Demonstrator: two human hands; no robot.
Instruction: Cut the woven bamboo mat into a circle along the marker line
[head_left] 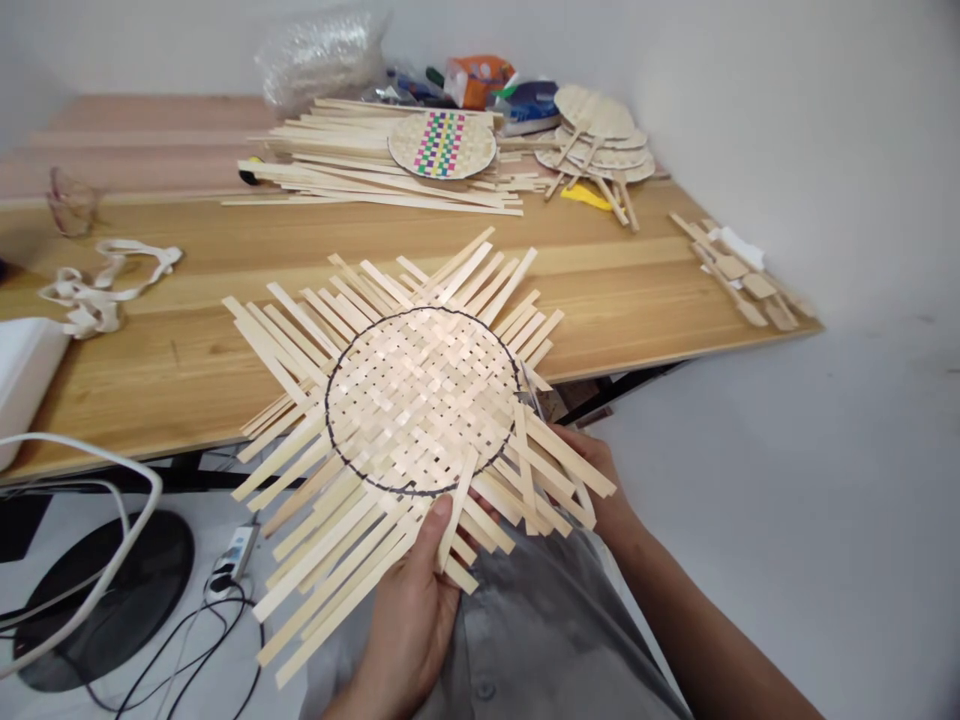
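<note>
A woven bamboo disc (424, 400) with a dark round outline is held up in front of me, long pale strips sticking out all around it. My left hand (420, 590) grips its near edge, thumb on top and fingers underneath. At the right edge, my right hand (600, 480) is partly hidden behind the strips. It holds what look like scissors (534, 385), whose thin blade shows beside the dark outline; the handle is mostly covered. Two loose-looking strips lie crosswise over the disc's near and right edges.
On the wooden table (187, 260) lie a bundle of bamboo strips (322, 180), a finished fan disc (442, 145) with coloured squares, stacked fans (600, 140), wooden handles (739, 270) and white tape (112, 280). Cables (202, 640) and a power strip (234, 555) are below left.
</note>
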